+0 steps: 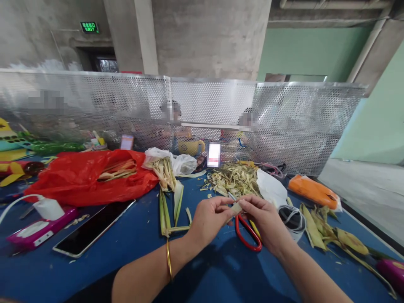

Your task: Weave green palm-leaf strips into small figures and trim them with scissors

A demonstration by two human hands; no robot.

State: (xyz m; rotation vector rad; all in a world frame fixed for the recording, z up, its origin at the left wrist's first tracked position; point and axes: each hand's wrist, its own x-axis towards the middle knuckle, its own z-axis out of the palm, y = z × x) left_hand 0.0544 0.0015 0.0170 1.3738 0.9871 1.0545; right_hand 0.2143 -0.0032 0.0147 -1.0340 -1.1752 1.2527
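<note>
Between my hands is a small pale strip of dried plant husk point(236, 208), pinched from both sides. My left hand point(210, 219), with a gold bangle on its wrist, grips the strip's left end with thumb and fingers. At the other end, the thumb and fingers of my right hand point(260, 219) close on it. Red-handled scissors point(248, 235) show just under the hands, their blades partly hidden by the fingers. Something yellow point(255, 229) peeks out beside them, mostly covered by my right hand.
Behind my hands lies a heap of husk scraps point(235, 176). Leftward are long husk leaves point(167, 210), a phone point(94, 229), a purple power strip point(41, 235) and a red plastic bag point(82, 176). An orange packet point(314, 191) sits right. A perforated metal screen point(211, 101) borders the far side.
</note>
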